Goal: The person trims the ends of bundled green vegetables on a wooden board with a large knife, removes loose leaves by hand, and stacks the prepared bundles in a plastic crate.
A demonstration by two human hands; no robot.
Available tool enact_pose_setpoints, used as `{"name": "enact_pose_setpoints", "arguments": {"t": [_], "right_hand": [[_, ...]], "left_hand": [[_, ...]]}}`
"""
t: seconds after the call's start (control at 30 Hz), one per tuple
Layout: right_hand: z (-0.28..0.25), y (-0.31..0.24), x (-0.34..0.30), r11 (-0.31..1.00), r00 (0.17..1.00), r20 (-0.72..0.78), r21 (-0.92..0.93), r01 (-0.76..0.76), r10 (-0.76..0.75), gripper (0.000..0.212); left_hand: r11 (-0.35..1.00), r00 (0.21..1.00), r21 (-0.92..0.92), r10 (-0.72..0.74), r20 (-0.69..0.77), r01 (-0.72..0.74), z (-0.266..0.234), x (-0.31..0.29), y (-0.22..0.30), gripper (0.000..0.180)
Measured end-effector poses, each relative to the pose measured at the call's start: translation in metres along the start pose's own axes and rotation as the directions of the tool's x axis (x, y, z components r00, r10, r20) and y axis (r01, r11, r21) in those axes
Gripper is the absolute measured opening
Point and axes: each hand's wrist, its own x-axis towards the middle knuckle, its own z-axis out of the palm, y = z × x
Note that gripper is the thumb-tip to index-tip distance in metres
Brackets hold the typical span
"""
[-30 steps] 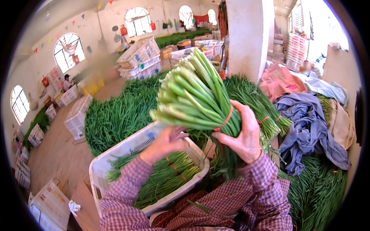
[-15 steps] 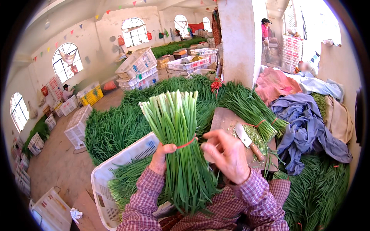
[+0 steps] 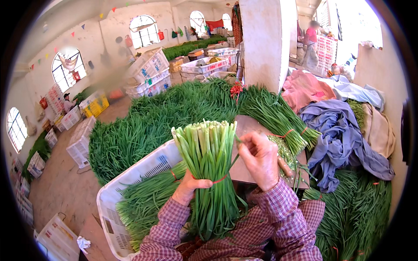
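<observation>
My left hand (image 3: 190, 188) is wrapped round a thick bunch of garlic chives (image 3: 207, 152), held upright with its pale cut ends up and a red band (image 3: 220, 179) round its middle. Just right of the bunch, my right hand (image 3: 261, 162) pinches a thin green chive blade (image 3: 236, 157). Behind that hand lies a brown cutting board (image 3: 246, 126) strewn with chopped green bits (image 3: 283, 150). A knife's wooden handle (image 3: 285, 167) shows there; its blade is mostly hidden by my hand. Two banded chive bunches (image 3: 291, 135) rest on the board's far right.
A white plastic crate (image 3: 106, 204) holding chives stands at my left. Loose chives (image 3: 130, 130) are heaped beyond it, with more chives (image 3: 357, 209) at right. Blue cloth (image 3: 333, 130) and pink cloth (image 3: 305, 89) lie by a white pillar (image 3: 263, 48). Other people work farther back.
The bunch has come lower and slightly right, its cut ends tipping more toward me. My right hand has closed from loosely curled fingers into a pinch on a blade, now covering the knife's blade.
</observation>
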Motion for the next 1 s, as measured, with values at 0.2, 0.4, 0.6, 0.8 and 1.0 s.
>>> {"name": "enact_pose_setpoints", "arguments": {"t": [0.2, 0.4, 0.6, 0.8, 1.0], "right_hand": [[-0.054, 0.008, 0.052, 0.973, 0.958, -0.209, -0.163, 0.165, -0.198, 0.004], [-0.131, 0.056, 0.058, 0.766, 0.988, -0.132, -0.643, -0.022, -0.082, 0.033], [-0.085, 0.122, -0.062, 0.933, 0.888, 0.326, 0.049, -0.358, 0.324, 0.089], [-0.017, 0.104, -0.111, 0.640, 0.790, 0.425, 0.468, -0.609, 0.441, 0.092], [-0.021, 0.115, -0.119, 0.566, 0.854, 0.232, 0.664, -0.489, 0.465, 0.097]], "left_hand": [[0.990, 0.999, 0.131, 0.046, 0.009, -0.047, 0.007, -0.007, -0.011, 0.082], [0.969, 0.990, 0.222, 0.128, -0.063, -0.111, 0.039, -0.005, -0.024, 0.072], [0.751, 0.910, 0.637, 0.370, -0.189, -0.173, 0.075, 0.009, -0.052, 0.080], [0.610, 0.878, 0.779, 0.442, -0.184, -0.144, 0.100, 0.011, -0.063, 0.081], [0.919, 0.976, 0.329, 0.199, 0.091, -0.218, 0.088, 0.014, -0.053, 0.099]]}}
